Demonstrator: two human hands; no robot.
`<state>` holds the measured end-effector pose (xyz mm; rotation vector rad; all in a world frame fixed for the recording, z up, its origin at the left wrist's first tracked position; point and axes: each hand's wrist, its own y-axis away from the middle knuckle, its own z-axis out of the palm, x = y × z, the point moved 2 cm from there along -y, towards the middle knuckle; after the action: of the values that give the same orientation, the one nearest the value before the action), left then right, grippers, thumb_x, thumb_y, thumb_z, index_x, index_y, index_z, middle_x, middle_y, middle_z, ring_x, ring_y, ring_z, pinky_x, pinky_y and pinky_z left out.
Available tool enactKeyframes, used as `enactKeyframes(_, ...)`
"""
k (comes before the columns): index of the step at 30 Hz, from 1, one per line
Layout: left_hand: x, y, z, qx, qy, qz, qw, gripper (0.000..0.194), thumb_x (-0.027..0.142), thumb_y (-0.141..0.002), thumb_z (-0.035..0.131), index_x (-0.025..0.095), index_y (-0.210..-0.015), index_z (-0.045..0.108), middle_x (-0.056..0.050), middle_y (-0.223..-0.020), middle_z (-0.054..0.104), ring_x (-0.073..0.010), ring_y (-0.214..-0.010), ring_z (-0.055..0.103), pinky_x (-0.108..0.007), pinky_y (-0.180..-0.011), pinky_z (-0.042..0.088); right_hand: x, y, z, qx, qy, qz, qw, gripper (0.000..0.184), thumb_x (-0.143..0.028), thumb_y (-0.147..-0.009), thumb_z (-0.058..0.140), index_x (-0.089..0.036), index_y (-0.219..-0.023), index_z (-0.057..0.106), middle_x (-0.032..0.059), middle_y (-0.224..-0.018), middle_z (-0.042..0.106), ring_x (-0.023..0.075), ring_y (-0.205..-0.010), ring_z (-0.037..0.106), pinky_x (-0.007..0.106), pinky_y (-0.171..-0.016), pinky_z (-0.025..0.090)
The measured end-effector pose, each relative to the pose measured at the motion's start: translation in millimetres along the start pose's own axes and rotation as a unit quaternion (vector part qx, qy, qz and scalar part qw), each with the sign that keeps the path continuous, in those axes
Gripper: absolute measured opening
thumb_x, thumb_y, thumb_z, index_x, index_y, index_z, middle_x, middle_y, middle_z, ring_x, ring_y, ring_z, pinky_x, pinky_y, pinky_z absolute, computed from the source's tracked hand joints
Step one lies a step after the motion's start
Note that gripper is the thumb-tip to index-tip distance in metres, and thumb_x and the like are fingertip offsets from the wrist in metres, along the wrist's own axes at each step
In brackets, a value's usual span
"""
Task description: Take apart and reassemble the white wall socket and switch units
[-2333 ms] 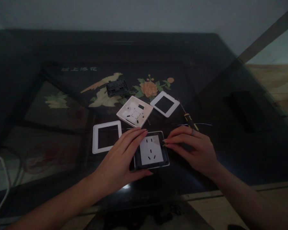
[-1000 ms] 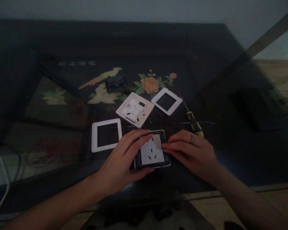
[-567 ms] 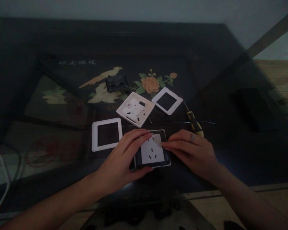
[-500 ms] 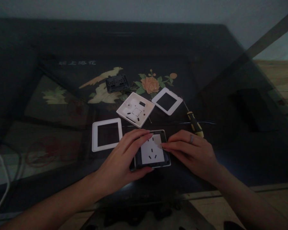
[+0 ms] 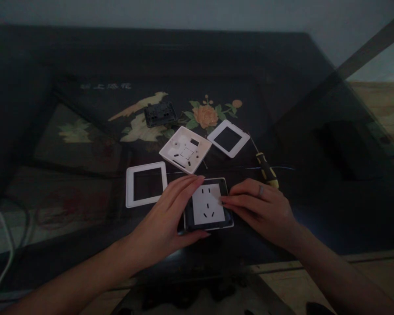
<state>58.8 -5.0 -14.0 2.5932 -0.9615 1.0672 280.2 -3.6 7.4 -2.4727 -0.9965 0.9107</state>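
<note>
A wall socket [image 5: 213,199] with a white slotted face and a dark frame lies at the table's near edge, seated in a pale box whose rim shows. My left hand [image 5: 170,214] grips it from the left, fingers along the top edge and thumb at the bottom. At the right side of the socket, my right hand [image 5: 264,210] has thumb and fingers pinched together. Whatever is between those fingertips, if anything, is too small to make out. Beyond the socket sits an open white back box [image 5: 185,151], with a thin screw [image 5: 205,165] beside its right corner.
White cover frames lie left [image 5: 129,186] and right [image 5: 230,139] of the back box. A dark socket insert [image 5: 160,114] is farther back. A black-and-yellow screwdriver [image 5: 265,168] rests just past my right hand. A white cable [image 5: 9,245] hangs at the left edge.
My left fingers have drawn back from the socket's white face to its top edge, uncovering the upper slots. The right hand has barely shifted.
</note>
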Motion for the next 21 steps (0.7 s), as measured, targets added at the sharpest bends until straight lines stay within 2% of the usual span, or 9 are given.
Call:
enactKeyframes(6, -0.8, -1.4, 0.1, 0.006, 0.001, 0.006, 1.000, 0.090, 0.031, -0.078, 0.076, 0.025, -0.149, 0.021, -0.013, -0.148, 0.040, -0.0296, -0.137, 0.038, -0.050, -0.113, 0.039, -0.6, 1.0, -0.3, -0.004, 0.000, 0.006, 1.000, 0.014, -0.017, -0.093, 0.058, -0.015, -0.090, 0.071, 0.0050, -0.082, 0.071, 0.0125, -0.074, 0.065, 0.025, -0.064, 0.055)
enactKeyframes(17, -0.8, -0.9, 1.4, 0.011, -0.002, 0.016, 1.000, 0.088, 0.031, -0.078, 0.076, 0.022, -0.149, 0.023, -0.014, -0.147, 0.040, -0.0287, -0.136, 0.038, -0.048, -0.114, 0.039, 0.8, 1.1, 3.0, -0.001, -0.054, 0.099, 0.994, 0.009, -0.020, -0.089, 0.065, -0.016, -0.083, 0.070, 0.0034, -0.082, 0.069, 0.0118, -0.073, 0.067, 0.023, -0.063, 0.056)
enactKeyframes(21, 0.2, -1.6, -0.2, 0.010, -0.006, 0.015, 1.000, 0.087, 0.030, -0.078, 0.076, 0.022, -0.148, 0.024, -0.014, -0.147, 0.040, -0.0291, -0.136, 0.038, -0.048, -0.113, 0.039, -1.5, 3.9, 4.8, 0.019, -0.028, 0.078, 0.996, 0.010, -0.019, -0.089, 0.064, -0.016, -0.081, 0.069, 0.0035, -0.079, 0.069, 0.0122, -0.071, 0.066, 0.024, -0.060, 0.055)
